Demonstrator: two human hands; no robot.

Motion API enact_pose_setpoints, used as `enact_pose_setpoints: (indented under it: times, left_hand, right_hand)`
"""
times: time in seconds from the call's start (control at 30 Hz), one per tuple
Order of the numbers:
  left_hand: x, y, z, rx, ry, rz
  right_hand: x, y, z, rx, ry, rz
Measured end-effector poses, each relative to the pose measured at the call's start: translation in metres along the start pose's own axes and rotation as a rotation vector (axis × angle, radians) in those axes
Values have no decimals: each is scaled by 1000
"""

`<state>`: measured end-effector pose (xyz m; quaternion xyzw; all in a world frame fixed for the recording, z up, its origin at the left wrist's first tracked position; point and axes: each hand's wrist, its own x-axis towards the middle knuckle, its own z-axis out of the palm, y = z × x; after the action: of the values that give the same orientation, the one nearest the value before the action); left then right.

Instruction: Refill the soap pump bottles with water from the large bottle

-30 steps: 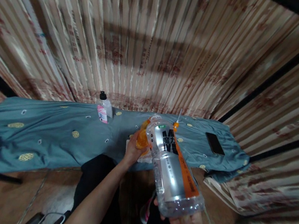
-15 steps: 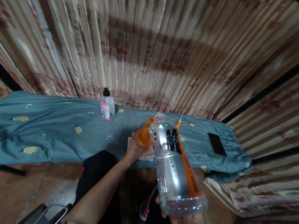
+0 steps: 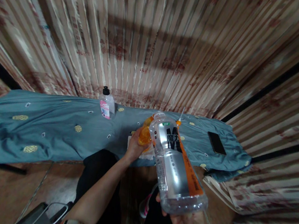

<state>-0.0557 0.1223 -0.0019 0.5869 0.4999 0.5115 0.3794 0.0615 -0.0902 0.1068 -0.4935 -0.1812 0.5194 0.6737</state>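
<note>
My left hand is wrapped round an orange see-through bottle above the cloth-covered surface. My right hand grips the base of a large clear plastic drink bottle with a silver and orange label. That bottle is tilted, its mouth up and to the left, close beside the top of the orange bottle; I cannot tell whether they touch. Under my left hand lies a white tissue, partly hidden. Behind the drink bottle stands an orange spray or pump top with a thin pale tube.
A clear pump bottle with a black top and pink label stands at the back left. On the right lies a black phone. Teal patterned cloth covers the narrow surface. Pleated curtains hang behind and at both sides.
The hands and both held bottles keep nearly the same place. Only the view has shifted very slightly.
</note>
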Motion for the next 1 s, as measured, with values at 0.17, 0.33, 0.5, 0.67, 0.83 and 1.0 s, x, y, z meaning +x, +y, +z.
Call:
enact_pose_setpoints:
  times: [0.17,0.33,0.5,0.67,0.83,1.0]
  left_hand:
    - [0,0,0,1,-2,-14]
    - [0,1,-1,-9,-7,-14]
    - [0,0,-1,-15,0,2]
    - [0,0,-2,4,-8,11]
    - [0,0,-1,-1,-5,22]
    - [1,-2,0,-1,-7,45]
  right_hand:
    - [1,1,-5,-52,-35,-12]
    - [1,0,-4,-68,-36,-18]
    - [-1,-1,-3,-61,-14,-5]
    - [-1,-1,-3,-71,-22,-16]
    - [0,-2,-3,-70,-12,-21]
    - [-1,-2,-1,-44,-16,-15]
